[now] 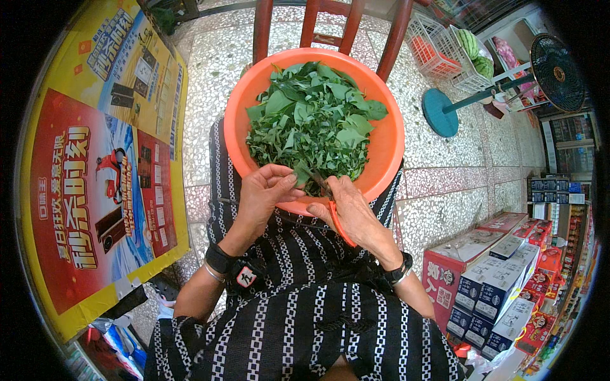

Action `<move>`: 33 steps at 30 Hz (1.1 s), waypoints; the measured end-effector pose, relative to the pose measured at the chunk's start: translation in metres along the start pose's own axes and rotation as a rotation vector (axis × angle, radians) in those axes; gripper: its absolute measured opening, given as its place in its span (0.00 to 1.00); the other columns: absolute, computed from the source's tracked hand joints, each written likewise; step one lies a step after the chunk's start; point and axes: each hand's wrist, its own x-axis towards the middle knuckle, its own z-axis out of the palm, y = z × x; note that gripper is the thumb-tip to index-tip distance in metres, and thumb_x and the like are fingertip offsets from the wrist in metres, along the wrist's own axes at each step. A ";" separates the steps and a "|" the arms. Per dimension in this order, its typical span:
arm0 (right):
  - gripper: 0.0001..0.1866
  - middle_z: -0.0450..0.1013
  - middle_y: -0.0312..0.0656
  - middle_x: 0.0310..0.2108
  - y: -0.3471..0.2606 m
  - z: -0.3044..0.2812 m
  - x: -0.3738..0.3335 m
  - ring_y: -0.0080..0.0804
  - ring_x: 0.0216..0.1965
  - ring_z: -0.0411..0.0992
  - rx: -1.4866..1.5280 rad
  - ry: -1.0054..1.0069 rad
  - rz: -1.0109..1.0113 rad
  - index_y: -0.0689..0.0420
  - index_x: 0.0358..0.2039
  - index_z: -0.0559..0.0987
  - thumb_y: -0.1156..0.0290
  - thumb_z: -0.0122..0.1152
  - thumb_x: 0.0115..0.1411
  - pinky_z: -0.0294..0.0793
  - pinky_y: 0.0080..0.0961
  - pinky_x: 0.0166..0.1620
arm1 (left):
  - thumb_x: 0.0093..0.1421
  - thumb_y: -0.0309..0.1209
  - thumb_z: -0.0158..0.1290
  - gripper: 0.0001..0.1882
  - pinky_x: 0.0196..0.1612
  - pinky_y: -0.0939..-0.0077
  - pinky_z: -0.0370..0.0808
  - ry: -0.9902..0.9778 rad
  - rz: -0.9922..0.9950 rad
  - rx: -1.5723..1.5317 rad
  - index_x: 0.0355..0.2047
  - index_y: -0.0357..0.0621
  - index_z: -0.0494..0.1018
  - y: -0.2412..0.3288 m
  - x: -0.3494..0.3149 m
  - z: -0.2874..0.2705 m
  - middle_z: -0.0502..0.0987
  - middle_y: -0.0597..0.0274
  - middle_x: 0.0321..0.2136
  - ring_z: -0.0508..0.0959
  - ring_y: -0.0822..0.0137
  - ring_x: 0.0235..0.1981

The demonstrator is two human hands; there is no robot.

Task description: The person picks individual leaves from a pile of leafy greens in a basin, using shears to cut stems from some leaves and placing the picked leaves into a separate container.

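An orange plastic basin [389,120] rests at my lap, heaped with green leaves [305,120], some whole and many cut into strips. Over its near rim, my left hand [267,190] pinches a green leaf [302,173] between thumb and fingers. Close beside it, my right hand [352,213] is closed around orange-handled scissors [342,226]. Their dark blades point into the basin by the held leaf; how far the blades are apart is hard to see.
A reddish wooden chair [330,25] stands beyond the basin. On the right are a fan with a teal base [438,113], white crates [433,54] with watermelons [473,54], and stacked boxes [489,286]. A yellow and red poster panel [108,190] borders my left.
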 end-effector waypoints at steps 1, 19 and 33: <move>0.29 0.66 0.56 0.31 -0.001 -0.001 -0.001 0.54 0.33 0.68 -0.045 -0.005 -0.015 0.67 0.34 0.69 0.49 0.61 0.54 0.68 0.42 0.35 | 0.59 0.28 0.54 0.10 0.33 0.80 0.78 0.005 -0.001 0.007 0.38 0.34 0.71 0.000 0.000 0.000 0.79 0.55 0.30 0.80 0.68 0.29; 0.25 0.67 0.54 0.19 -0.002 -0.007 -0.001 0.52 0.23 0.69 0.098 0.047 0.067 0.66 0.26 0.70 0.51 0.60 0.55 0.67 0.41 0.27 | 0.61 0.25 0.51 0.11 0.39 0.80 0.77 0.002 0.045 -0.041 0.43 0.34 0.68 -0.001 0.001 0.003 0.78 0.55 0.35 0.80 0.67 0.37; 0.23 0.67 0.57 0.14 -0.006 -0.012 -0.001 0.57 0.19 0.69 0.100 -0.057 0.143 0.65 0.24 0.71 0.54 0.59 0.57 0.66 0.41 0.23 | 0.58 0.29 0.55 0.08 0.31 0.83 0.76 0.025 -0.005 0.054 0.36 0.38 0.74 -0.002 -0.002 0.004 0.78 0.63 0.29 0.77 0.74 0.26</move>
